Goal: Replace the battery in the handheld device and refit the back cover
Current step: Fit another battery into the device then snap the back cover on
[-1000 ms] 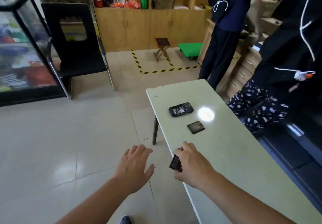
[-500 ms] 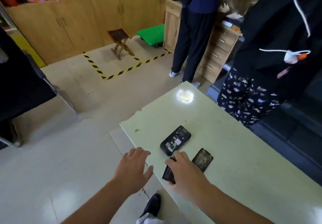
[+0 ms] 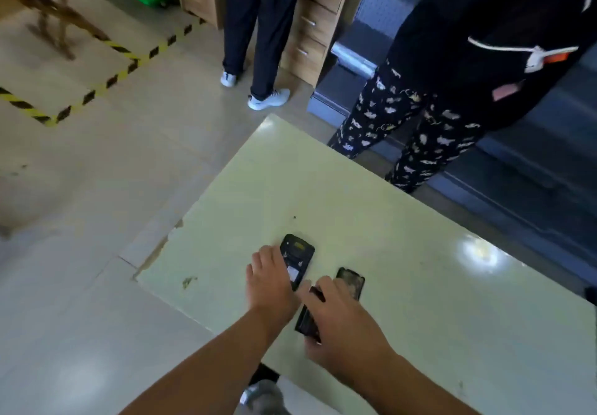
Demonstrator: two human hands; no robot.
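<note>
The black handheld device [image 3: 298,254] lies on the pale green table [image 3: 403,253] with its back open and a white label showing inside. My left hand [image 3: 269,282] rests over the device's left edge, fingers together on it. My right hand [image 3: 339,321] is closed on a black slab [image 3: 307,319] just above the table, close to the device's near end. Whether that slab is the battery or the cover, I cannot tell. A second dark, worn flat piece [image 3: 350,282] lies on the table right of the device, partly behind my right fingers.
The table's chipped left corner [image 3: 168,240] lies close to the device. A person in patterned trousers [image 3: 420,130] stands at the table's far edge. Another person [image 3: 258,26] stands by wooden drawers [image 3: 310,26]. Striped tape [image 3: 97,88] marks the floor.
My view has tilted down and closer to the table. My left hand moved from beside the table onto the device. My right hand carried the black slab forward, next to the device.
</note>
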